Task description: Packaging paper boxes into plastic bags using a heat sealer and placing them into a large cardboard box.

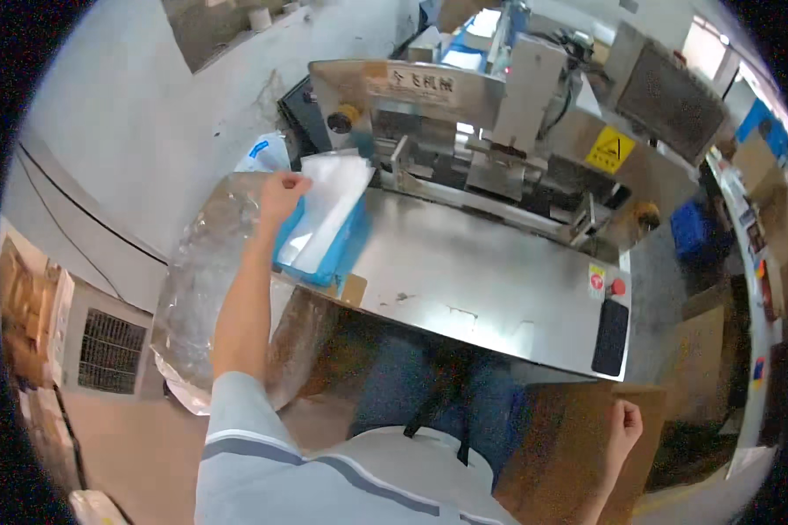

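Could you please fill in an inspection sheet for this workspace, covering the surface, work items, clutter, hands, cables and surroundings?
Surface: metal table, shiny, with a few dark marks near the front edge.
Work items: white sheets atop blue wrapping at the table's left end.
Clutter: clear plastic left of the table; black slab at its right end, near a red button.
Hands: left hand at the sheets' left edge, grip unclear; right hand away from the table, fingers curled, nothing seen in it.
Cables: dark line on the left wall, probably a cable.
Surroundings: machine along the table's back; blue crate to the right.
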Motion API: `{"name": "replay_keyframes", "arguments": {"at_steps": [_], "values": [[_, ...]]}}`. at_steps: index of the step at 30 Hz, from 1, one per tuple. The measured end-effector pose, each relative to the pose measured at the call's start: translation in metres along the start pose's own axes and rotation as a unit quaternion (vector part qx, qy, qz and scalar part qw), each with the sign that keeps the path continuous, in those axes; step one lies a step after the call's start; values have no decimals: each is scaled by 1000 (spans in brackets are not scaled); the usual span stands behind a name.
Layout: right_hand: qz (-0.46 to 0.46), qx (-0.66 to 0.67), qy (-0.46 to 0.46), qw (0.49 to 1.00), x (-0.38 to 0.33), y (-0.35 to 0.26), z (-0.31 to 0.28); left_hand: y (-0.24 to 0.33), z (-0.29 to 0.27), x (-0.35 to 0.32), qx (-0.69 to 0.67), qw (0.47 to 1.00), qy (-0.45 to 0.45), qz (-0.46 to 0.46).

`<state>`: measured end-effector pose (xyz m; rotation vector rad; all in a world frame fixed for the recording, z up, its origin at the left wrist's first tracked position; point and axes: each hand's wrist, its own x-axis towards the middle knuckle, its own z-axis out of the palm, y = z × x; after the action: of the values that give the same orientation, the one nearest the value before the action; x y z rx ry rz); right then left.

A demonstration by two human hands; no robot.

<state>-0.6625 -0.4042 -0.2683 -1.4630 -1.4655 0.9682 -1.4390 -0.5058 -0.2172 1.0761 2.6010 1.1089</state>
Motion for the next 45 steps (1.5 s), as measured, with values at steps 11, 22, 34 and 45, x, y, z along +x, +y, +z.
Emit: {"name": "replay_keyframes", "arguments": {"at_steps": [11,22,34,45], "values": [[-111,-1,-94,989,5,-78,65,3,11,4,-4,986,151,68],[-262,-17,-103,959,-7,-171,138,172,7,-102,-122,961,49,244],[-334,-24,-276,901,-10,-209,185,244,54,-250,-346,880,-298,127],[-495,-111,-202,838,-9,-173,180,228,92,-260,-231,905,-164,318]]}}
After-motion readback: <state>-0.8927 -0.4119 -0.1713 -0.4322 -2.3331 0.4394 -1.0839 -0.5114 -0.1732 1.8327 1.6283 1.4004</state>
